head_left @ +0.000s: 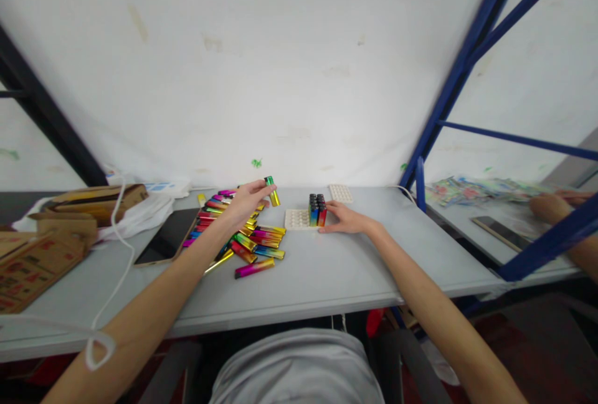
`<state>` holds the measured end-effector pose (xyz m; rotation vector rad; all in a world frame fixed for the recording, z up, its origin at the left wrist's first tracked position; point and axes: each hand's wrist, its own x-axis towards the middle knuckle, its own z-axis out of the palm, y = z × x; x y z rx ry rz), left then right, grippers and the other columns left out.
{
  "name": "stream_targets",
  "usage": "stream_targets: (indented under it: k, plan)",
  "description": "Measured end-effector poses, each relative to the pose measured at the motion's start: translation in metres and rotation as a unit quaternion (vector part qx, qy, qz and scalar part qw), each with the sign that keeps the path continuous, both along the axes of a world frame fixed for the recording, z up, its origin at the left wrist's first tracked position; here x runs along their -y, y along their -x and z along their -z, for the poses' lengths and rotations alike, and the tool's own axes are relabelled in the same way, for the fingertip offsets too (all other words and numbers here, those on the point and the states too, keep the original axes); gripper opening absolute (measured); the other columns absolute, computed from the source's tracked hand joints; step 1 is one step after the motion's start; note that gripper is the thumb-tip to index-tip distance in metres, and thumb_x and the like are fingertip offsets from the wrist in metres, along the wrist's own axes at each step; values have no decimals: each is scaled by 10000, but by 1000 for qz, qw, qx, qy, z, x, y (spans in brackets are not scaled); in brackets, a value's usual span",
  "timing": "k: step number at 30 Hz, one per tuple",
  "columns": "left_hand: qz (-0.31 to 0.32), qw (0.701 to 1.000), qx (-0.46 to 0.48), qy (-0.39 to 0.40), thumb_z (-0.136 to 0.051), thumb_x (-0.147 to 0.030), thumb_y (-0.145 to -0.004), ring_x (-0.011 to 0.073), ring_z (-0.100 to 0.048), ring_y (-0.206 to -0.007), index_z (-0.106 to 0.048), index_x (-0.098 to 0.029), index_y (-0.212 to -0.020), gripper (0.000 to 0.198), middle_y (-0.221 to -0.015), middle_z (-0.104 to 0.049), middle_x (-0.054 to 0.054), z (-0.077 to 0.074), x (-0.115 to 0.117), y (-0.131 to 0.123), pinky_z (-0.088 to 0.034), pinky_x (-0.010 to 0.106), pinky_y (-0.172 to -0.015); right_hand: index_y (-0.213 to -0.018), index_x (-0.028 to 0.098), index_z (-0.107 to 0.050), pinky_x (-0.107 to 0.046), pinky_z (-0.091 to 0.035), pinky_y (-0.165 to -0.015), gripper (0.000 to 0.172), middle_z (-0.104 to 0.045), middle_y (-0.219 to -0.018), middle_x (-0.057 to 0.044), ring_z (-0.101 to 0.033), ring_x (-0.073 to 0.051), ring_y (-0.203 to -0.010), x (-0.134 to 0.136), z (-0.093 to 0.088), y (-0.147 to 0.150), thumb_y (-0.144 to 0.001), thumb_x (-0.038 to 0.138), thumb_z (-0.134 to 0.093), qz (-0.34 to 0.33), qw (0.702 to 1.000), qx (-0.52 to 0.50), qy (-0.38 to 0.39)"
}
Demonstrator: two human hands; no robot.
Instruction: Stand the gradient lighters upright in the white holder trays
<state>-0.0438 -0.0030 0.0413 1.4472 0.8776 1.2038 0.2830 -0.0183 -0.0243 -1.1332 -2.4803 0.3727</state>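
My left hand (255, 197) pinches a shiny green-to-yellow lighter (272, 192) above the table, tilted, over the right side of a pile. That pile of lighters (243, 239) lies loose, in metallic red, gold, blue and purple. My right hand (346, 217) grips the right side of a small group of upright lighters (317, 210) with black tops. Its thumb is at the front and its fingers are behind. Those lighters stand at the right end of a cream tray (295, 220) with rows of round cells.
A second cream tray (341, 193) lies near the wall. Left of the pile are a dark tablet (166, 237), an open cardboard box (51, 254) and a white cable (122, 236). A blue metal frame (443, 93) stands right; beyond it are another person's hand (554, 208) and a phone (501, 233).
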Motion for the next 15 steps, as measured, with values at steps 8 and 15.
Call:
stream_targets:
  k: [8,15]
  plan:
    - [96,990,48,91,-735,-327,-830,120,-555,-540,-573,-189,-1030,292,-743,-637,-2,-3,13,-9,-384,208,-443,-1397,183,-596,-505,-423,-1168,739,-570,-1446,-162,-562,-337,-1310,0,0,0,-854,671,-710,1,1000,0,0]
    - [117,983,75,122,-521,-486,-906,113,-399,-511,-616,-155,-872,347,-624,-458,-17,-3,10,-7,-319,209,-429,-1389,153,-595,-479,-425,-1168,739,-558,-1449,-171,-550,-327,-1319,1,-2,1,-870,669,-693,-3,1000,10,4]
